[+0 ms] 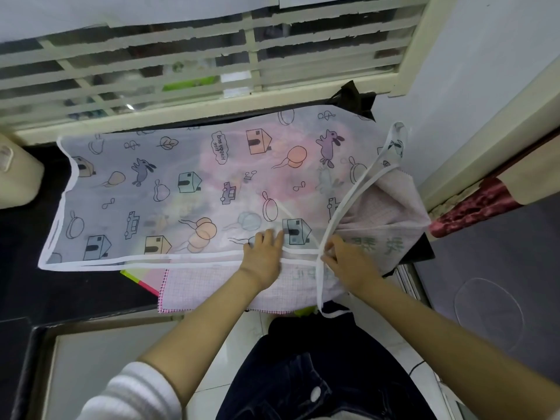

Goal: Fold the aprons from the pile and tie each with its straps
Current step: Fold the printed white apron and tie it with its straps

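Printed apron (181, 189) is spread flat on dark counter (27, 268), ctr to 9 o'clock, over a checked apron (206, 286). L hand (263, 253) is pressed flat, fingers straight, at its 5 o'clock hem; white strap (318, 283) is pinched by R hand (345, 259) just beside.

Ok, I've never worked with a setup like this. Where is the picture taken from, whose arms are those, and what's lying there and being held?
There is no machine here. A person works with two bare hands, and the single picture comes from a wide-angle camera worn on their head, looking down, which is why the arms reach in from the bottom. On the dark counter below a window, a see-through printed apron is spread flat, with a pink checked cloth under it. The left hand presses flat on the apron near its front hem. The right hand pinches a white strap that runs up to the apron's right end. That strap is the only thing in a grip.
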Action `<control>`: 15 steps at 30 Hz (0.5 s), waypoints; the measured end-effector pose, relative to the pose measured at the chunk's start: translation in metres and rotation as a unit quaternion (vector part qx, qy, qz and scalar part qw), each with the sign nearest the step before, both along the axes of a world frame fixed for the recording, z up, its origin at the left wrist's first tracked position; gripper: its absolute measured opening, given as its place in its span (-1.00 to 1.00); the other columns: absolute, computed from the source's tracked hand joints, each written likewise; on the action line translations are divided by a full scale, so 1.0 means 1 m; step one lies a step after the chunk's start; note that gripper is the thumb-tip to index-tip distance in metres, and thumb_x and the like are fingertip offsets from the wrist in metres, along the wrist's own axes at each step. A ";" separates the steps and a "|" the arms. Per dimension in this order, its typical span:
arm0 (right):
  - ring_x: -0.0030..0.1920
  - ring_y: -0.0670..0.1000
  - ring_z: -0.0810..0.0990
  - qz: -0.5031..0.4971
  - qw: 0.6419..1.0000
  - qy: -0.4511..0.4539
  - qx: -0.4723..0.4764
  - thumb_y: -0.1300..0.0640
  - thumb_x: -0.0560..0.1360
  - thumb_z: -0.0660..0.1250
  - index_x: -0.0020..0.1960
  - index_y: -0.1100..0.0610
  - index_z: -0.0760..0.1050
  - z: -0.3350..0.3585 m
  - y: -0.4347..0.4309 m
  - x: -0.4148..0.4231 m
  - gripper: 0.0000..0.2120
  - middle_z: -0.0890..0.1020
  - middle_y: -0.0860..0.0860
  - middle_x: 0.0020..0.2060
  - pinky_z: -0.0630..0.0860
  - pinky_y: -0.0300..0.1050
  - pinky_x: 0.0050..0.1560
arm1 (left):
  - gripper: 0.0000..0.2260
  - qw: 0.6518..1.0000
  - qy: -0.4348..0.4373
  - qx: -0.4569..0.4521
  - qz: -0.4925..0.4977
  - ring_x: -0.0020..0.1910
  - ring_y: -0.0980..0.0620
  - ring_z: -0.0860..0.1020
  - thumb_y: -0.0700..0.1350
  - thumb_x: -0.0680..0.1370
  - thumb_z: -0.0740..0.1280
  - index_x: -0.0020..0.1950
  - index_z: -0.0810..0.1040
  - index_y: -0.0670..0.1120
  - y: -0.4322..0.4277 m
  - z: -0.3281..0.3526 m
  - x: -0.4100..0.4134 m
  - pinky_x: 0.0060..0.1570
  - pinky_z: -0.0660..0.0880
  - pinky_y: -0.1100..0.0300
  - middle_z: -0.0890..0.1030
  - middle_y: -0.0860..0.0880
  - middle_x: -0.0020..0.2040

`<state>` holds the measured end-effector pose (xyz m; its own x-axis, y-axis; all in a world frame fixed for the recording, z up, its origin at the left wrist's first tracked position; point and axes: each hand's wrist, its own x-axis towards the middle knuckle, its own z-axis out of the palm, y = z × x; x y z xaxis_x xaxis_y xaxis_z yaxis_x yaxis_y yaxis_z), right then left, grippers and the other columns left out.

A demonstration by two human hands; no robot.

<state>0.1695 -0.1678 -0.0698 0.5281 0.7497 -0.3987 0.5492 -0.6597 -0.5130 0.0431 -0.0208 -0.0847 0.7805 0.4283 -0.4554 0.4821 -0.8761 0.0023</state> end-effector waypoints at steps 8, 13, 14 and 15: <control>-0.20 0.00 0.48 0.086 0.954 0.067 -0.280 0.08 0.54 0.27 -0.20 0.15 0.43 -0.018 -0.061 -0.014 -0.80 0.52 0.05 -0.24 0.28 -0.25 -0.43 | -0.36 0.999 0.017 0.032 -0.011 0.32 -0.17 0.24 -0.03 0.57 0.22 0.53 -0.05 -0.14 -0.003 -0.001 0.003 0.18 0.39 -0.06 0.14 -0.18 0.43; -0.12 0.02 0.49 0.006 0.984 0.069 -0.164 0.10 0.61 0.14 0.06 0.21 0.49 -0.010 -0.064 -0.017 -0.78 0.55 0.09 -0.04 0.37 -0.16 -0.23 | -0.42 0.999 0.005 0.049 -0.019 0.29 -0.14 0.26 -0.09 0.56 0.22 0.50 0.02 -0.13 -0.002 -0.002 0.005 0.13 0.38 -0.03 0.16 -0.16 0.41; -0.07 0.05 0.50 -0.028 0.994 0.061 -0.090 0.12 0.62 0.13 0.08 0.20 0.48 -0.005 -0.056 -0.018 -0.79 0.54 0.09 -0.01 0.41 -0.14 -0.16 | -0.43 0.999 0.001 0.049 -0.016 0.29 -0.14 0.27 -0.12 0.56 0.23 0.50 0.04 -0.12 -0.001 -0.002 0.005 0.12 0.38 -0.02 0.17 -0.15 0.41; -0.03 0.06 0.51 -0.057 0.996 0.060 -0.027 0.13 0.62 0.14 0.09 0.21 0.46 -0.002 -0.046 -0.018 -0.81 0.52 0.09 0.01 0.44 -0.10 -0.08 | -0.44 0.999 -0.002 0.049 -0.014 0.29 -0.14 0.27 -0.14 0.55 0.24 0.49 0.06 -0.11 0.000 -0.002 0.006 0.11 0.38 -0.01 0.18 -0.15 0.40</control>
<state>0.1514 -0.2136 -0.0716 0.5543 0.6633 -0.5028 0.4065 -0.7429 -0.5319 0.0488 -0.0207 -0.0868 0.7945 0.4492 -0.4087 0.4584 -0.8850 -0.0815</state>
